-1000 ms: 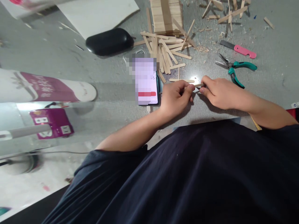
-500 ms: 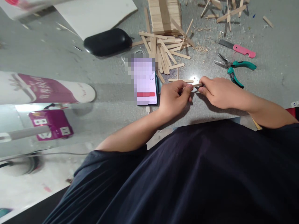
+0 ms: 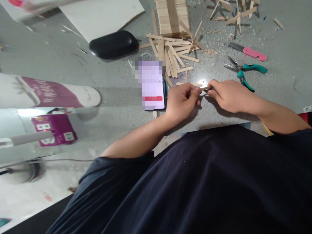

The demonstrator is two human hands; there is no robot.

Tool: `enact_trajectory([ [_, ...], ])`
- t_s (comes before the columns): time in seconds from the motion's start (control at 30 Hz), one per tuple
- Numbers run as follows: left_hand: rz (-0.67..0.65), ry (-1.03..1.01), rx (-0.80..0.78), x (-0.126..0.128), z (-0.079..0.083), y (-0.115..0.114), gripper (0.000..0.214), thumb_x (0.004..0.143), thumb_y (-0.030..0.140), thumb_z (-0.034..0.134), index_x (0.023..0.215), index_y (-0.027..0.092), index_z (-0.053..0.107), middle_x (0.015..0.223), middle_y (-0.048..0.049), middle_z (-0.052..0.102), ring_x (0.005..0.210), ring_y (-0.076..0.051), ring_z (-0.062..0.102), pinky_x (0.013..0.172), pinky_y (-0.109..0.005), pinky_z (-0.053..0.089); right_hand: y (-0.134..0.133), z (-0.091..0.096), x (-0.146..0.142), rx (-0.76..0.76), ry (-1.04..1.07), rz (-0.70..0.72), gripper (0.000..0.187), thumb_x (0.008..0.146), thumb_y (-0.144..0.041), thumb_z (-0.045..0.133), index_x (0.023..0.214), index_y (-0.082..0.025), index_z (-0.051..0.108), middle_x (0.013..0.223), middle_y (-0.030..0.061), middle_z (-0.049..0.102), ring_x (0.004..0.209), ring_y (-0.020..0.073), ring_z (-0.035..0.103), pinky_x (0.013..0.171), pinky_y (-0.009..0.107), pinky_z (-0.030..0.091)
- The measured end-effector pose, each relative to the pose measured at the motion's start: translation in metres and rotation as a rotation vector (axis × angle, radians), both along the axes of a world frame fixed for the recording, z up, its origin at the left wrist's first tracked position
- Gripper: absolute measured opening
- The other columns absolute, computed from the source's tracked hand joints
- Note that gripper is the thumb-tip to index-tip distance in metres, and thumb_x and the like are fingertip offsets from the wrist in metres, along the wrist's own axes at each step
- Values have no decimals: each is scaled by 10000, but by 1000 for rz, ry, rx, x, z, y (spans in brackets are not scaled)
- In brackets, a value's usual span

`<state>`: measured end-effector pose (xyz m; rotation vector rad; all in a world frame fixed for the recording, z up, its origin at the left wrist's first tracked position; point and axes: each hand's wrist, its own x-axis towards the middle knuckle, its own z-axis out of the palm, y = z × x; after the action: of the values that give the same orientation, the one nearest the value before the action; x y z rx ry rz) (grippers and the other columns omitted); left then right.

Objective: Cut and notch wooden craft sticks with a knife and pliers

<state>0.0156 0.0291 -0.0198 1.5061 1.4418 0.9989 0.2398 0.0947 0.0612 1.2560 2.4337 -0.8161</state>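
Between my two hands is a short wooden craft stick [image 3: 205, 88], only its middle showing. My left hand [image 3: 183, 101] is closed, pinching one end between thumb and fingers. My right hand [image 3: 230, 96] grips the other end with thumb and forefinger; a dark sliver beneath the stick there is too small to name. Just behind the fingertips another craft stick [image 3: 186, 84] lies on the table. A loose heap of craft sticks [image 3: 173, 55] spreads beyond my left hand. Green-handled pliers [image 3: 241, 69], jaws apart, lie past my right hand, with a pink-handled folding saw [image 3: 253, 53] behind them.
A lit phone [image 3: 153, 87] with a cable lies left of my left hand. Beyond it sit a black case [image 3: 114, 45] and white paper [image 3: 102, 16]. A bundle of sticks [image 3: 173, 18] stands at the back. A paper cup [image 3: 85, 97] and purple box [image 3: 55, 128] are at left.
Both hands keep their grip on the craft stick and have hardly moved. The view has shifted very slightly, so things at left appear a little further right.
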Motion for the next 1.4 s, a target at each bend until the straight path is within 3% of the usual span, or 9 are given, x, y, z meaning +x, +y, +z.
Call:
enact_trajectory([
  [0.2, -5, -26, 11, -1, -1, 2, 405, 1162, 545, 748, 880, 255, 780, 628, 12, 758, 556, -144, 698, 563, -298, 546, 1, 2, -1, 5, -1, 9, 508, 1240, -461, 360, 1458, -166, 712, 1240, 203, 865, 1037, 360, 767, 759, 422, 300],
  [0.37, 14, -33, -8, -1, -4, 3, 384, 1151, 514, 769, 864, 258, 772, 621, 16, 744, 538, -142, 684, 544, -301, 521, 2, 1, -1, -1, -2, 0, 500, 1240, -471, 385, 1470, -180, 721, 1249, 197, 869, 1091, 377, 784, 801, 425, 371],
  [0.6, 28, -14, 28, 1, -3, 1, 344, 1164, 477, 736, 915, 247, 789, 638, 16, 766, 562, -139, 707, 591, -301, 551, 2, 1, -4, 17, -46, -92, 551, 1201, -572, 529, 1456, -115, 701, 1338, 262, 845, 1169, 421, 798, 855, 451, 466],
  [0.83, 23, 24, 53, 0, 0, -1, 318, 1173, 437, 714, 932, 243, 787, 648, 15, 775, 581, -138, 704, 612, -309, 535, 4, 3, -4, 42, -97, -52, 620, 1202, -638, 490, 1328, -101, 772, 1280, 279, 855, 1114, 417, 796, 834, 446, 426],
  [1.17, 33, -9, 50, 3, 2, -5, 447, 1166, 626, 711, 919, 258, 767, 641, 8, 770, 564, -148, 697, 608, -324, 561, 3, 6, -4, 23, -124, -23, 595, 1220, -624, 451, 1290, -131, 778, 1292, 259, 862, 1089, 380, 780, 790, 440, 337],
  [1.4, 51, -37, 32, 5, 3, -5, 410, 1148, 587, 743, 911, 253, 774, 633, 6, 772, 554, -141, 691, 604, -304, 565, 5, 1, 0, 25, -69, -56, 613, 1202, -727, 462, 1174, -190, 754, 1208, 207, 852, 1018, 327, 733, 823, 425, 387],
])
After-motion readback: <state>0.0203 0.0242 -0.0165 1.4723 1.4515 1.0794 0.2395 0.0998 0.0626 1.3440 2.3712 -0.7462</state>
